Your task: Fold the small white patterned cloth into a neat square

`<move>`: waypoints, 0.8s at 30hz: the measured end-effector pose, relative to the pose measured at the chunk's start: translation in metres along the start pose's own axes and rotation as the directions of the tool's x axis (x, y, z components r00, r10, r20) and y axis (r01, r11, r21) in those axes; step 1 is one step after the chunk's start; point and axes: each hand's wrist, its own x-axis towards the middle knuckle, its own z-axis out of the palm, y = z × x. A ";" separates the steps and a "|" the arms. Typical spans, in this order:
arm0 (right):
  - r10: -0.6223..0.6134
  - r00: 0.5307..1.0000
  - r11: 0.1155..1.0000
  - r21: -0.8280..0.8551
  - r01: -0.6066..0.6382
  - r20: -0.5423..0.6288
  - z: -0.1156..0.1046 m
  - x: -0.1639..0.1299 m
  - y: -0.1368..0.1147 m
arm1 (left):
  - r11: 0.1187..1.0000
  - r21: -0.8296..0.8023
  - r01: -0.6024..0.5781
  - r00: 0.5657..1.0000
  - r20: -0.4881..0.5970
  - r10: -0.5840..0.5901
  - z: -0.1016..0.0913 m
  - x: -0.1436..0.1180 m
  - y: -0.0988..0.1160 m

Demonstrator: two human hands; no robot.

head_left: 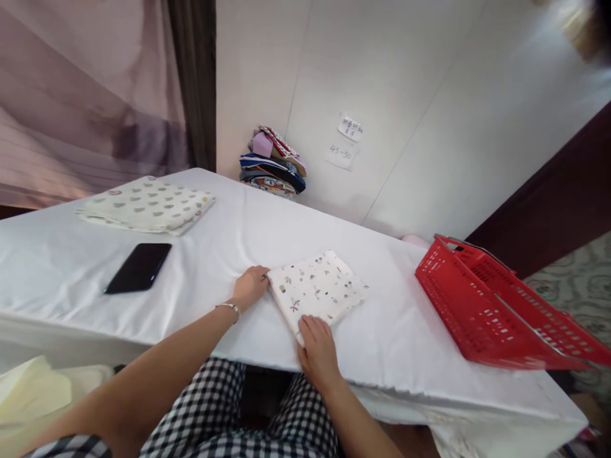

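Note:
A folded white cloth [319,286] printed with small leaf-like motifs lies flat on the white-covered table in front of me. My left hand [252,286], with a bracelet at the wrist, pinches its left corner. At the near corner, my right hand [319,350] has its fingers laid over the top and its thumb at the edge, gripping the layers. The undersides of both hands are hidden. Farther left rests a second folded cloth [147,207], cream with rows of grey-green shapes.
A black phone [138,268] lies left on the white tablecloth [229,216]. To the right, a red plastic basket [477,312] with metal handles stands by the table edge. Beyond the far edge is a stack of folded fabrics [272,165] against the wall, near paper notes [351,127].

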 end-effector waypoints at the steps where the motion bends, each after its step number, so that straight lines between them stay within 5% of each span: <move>1: -0.006 1.000 1.000 0.007 0.006 0.007 -0.001 -0.001 0.001 | 1.000 0.010 -0.017 1.000 -0.013 0.017 -0.001 -0.001 -0.003; 9: -0.036 0.999 0.997 0.063 0.036 -0.006 -0.003 -0.003 0.003 | 1.000 0.028 -0.007 1.000 0.016 0.007 -0.002 -0.009 -0.028; 12: -0.031 0.999 0.997 0.072 0.032 -0.015 0.000 -0.003 0.005 | 0.993 0.041 -0.114 0.992 -0.050 0.116 0.000 -0.011 -0.024; 16: -0.019 1.000 0.995 0.097 0.017 0.016 -0.002 -0.001 0.003 | 0.914 0.106 -0.391 0.897 -0.180 0.404 0.008 -0.026 -0.011; 20: 0.012 0.999 0.987 0.161 -0.020 0.046 -0.013 0.002 -0.005 | 0.765 0.124 -0.632 0.760 -0.094 0.644 0.020 -0.038 -0.004; 24: 0.067 0.998 0.925 0.375 -0.069 0.020 -0.024 0.005 0.008 | 0.734 0.142 -0.665 0.734 -0.060 0.676 0.027 -0.036 -0.008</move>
